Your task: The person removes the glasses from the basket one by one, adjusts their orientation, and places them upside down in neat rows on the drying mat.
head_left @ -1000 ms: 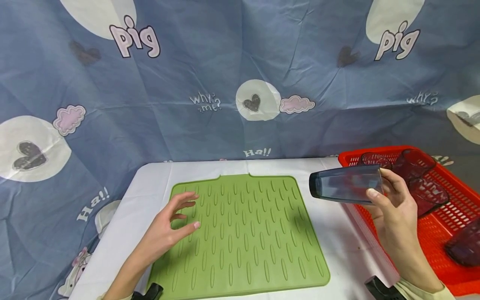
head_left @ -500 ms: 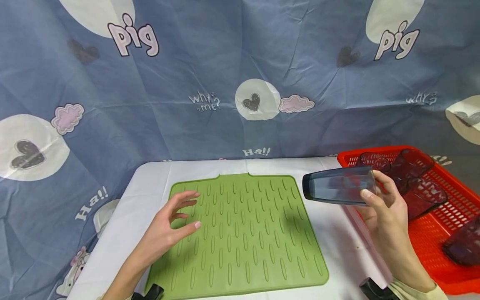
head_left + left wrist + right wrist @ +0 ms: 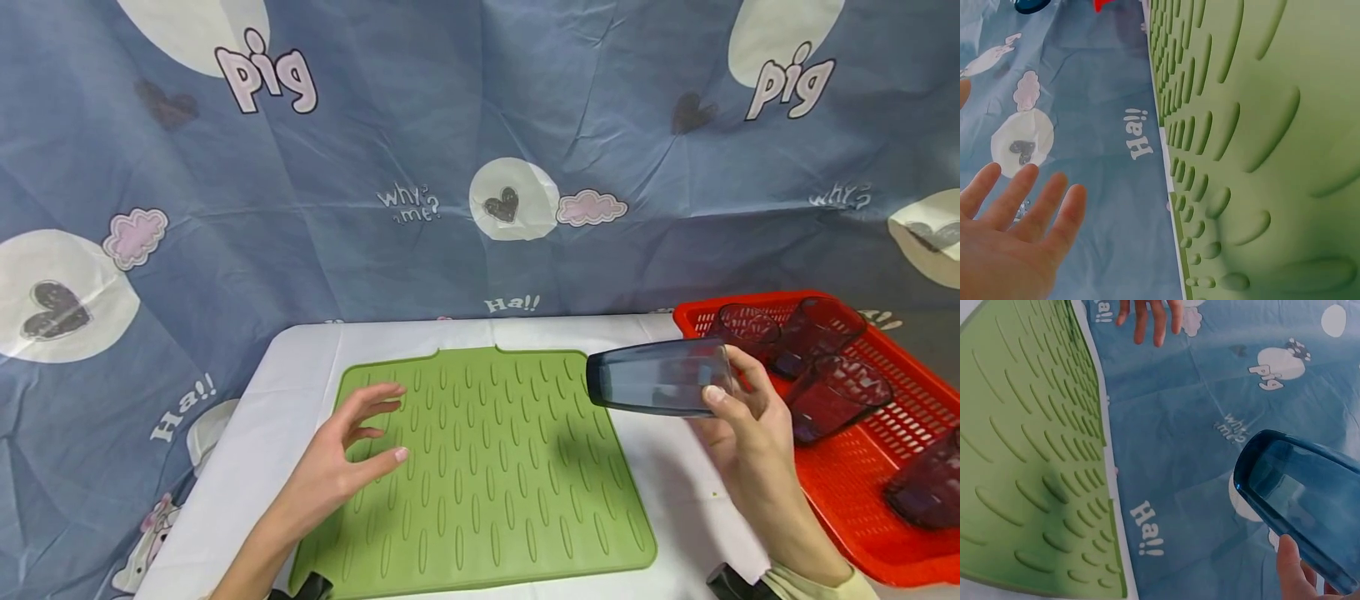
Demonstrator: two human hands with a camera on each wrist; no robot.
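Green silicone fills the near middle of my view: the ribbed drying mat point(image 3: 480, 467) lies flat on the white table point(image 3: 675, 467), its raised ridges presumably there to lift wet things clear of the surface. At about seven o'clock my left hand point(image 3: 341, 467) hovers over the mat's left part, fingers spread and relaxed, gripping nothing; the left wrist view shows the open palm point(image 3: 1004, 244) with the ridges beside it. I cannot tell whether any fingertip touches the mat.

At four o'clock my right hand point(image 3: 750, 433) grasps the smoky blue tumbler point(image 3: 656, 387), thumb and fingers curled round its base end. The cup is held on its side in the air, above the mat's right edge, with its open mouth pointing toward nine o'clock. The right wrist view confirms it: the dark rim point(image 3: 1254, 462) juts out past my thumb with nothing under it but the mat far below. Holding it by the base leaves the mouth free, I judge.

Farther out, at two to three o'clock, the red perforated basket point(image 3: 922, 400) sits at the table's right end with several dark tumblers point(image 3: 832, 396) lying jumbled in it. Beyond everything hangs the blue cartoon cloth point(image 3: 450, 125).
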